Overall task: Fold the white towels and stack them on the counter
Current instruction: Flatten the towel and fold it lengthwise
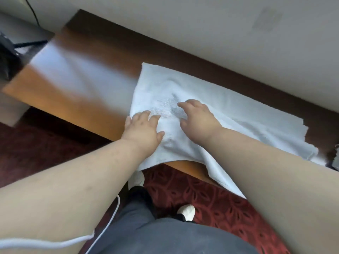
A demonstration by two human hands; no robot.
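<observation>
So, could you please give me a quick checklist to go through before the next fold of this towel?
1. Towel on the counter: ok.
2. Left hand flat on the towel: ok.
3. Right hand on the towel, fingers spread: ok.
4. Towel smooth: not ok, wrinkles near the hands.
5. Near edge on the counter: not ok, it hangs over the front.
6. Right end squared: cannot tell, layers look uneven.
</observation>
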